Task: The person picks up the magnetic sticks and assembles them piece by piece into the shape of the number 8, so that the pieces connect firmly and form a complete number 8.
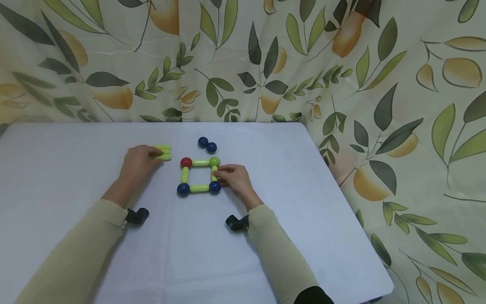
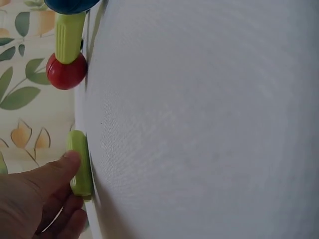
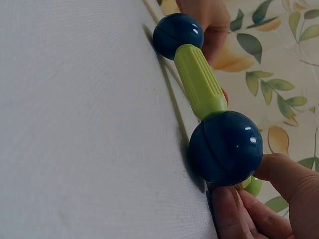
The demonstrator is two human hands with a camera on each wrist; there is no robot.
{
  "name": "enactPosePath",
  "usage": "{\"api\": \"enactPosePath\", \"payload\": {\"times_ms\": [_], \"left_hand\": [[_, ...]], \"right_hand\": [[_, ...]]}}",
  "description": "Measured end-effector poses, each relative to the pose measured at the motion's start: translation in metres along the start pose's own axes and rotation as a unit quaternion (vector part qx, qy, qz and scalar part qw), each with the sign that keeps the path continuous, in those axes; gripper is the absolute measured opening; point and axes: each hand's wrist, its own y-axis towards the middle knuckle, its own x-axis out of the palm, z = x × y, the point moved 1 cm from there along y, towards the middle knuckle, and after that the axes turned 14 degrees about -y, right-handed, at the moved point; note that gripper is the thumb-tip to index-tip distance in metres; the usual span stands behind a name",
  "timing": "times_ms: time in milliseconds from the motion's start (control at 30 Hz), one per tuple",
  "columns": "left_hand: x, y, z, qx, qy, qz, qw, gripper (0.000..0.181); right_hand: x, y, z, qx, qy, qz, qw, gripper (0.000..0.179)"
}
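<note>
A square frame of ridged green rods [image 1: 199,188] lies on the white table. Its corners are a red ball [image 1: 186,163], a light green ball [image 1: 214,161] and two dark blue balls [image 1: 183,189]. My right hand [image 1: 236,179] grips the square's right-hand rod [image 1: 214,172]; in the right wrist view its thumb and fingers sit behind the near blue ball [image 3: 226,148]. Left of the square, my left hand [image 1: 138,164] is at a small stack of loose green rods [image 1: 163,153]. In the left wrist view its thumb and fingers pinch a green rod [image 2: 80,164].
Two loose dark blue balls [image 1: 207,145] lie behind the square, side by side. The white-covered table [image 1: 303,236] ends at a slanting right edge. Behind and to the right hangs a leaf-patterned curtain [image 1: 243,63].
</note>
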Motion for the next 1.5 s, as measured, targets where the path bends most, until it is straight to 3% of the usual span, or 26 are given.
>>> {"api": "enactPosePath", "payload": {"times_ms": [133, 433, 767, 867, 1100, 1300, 1500], "left_hand": [[0.001, 0.001, -0.001, 0.020, 0.011, -0.011, 0.9997, 0.032], [0.005, -0.004, -0.002, 0.011, 0.033, -0.024, 0.9991, 0.032], [0.008, -0.028, -0.003, -0.018, -0.044, 0.005, 0.9989, 0.035], [0.009, -0.036, -0.004, -0.045, -0.073, 0.009, 0.9962, 0.040], [0.014, -0.058, -0.007, -0.098, -0.139, 0.008, 0.9854, 0.054], [0.023, -0.079, 0.000, -0.118, -0.194, 0.014, 0.9739, 0.053], [0.032, -0.095, 0.011, -0.123, -0.280, -0.016, 0.9518, 0.053]], "right_hand": [[0.001, 0.001, 0.000, -0.001, 0.003, 0.000, 1.0000, 0.035], [0.003, 0.002, 0.000, -0.003, 0.000, -0.003, 1.0000, 0.034], [0.003, 0.002, -0.001, -0.001, -0.003, -0.005, 1.0000, 0.035], [0.003, 0.001, -0.002, -0.002, 0.000, -0.004, 1.0000, 0.036], [0.001, 0.001, -0.002, 0.001, 0.005, -0.007, 1.0000, 0.038], [-0.001, -0.001, -0.003, 0.004, 0.012, -0.009, 0.9999, 0.038], [-0.001, -0.001, -0.002, 0.004, 0.018, -0.013, 0.9998, 0.038]]}}
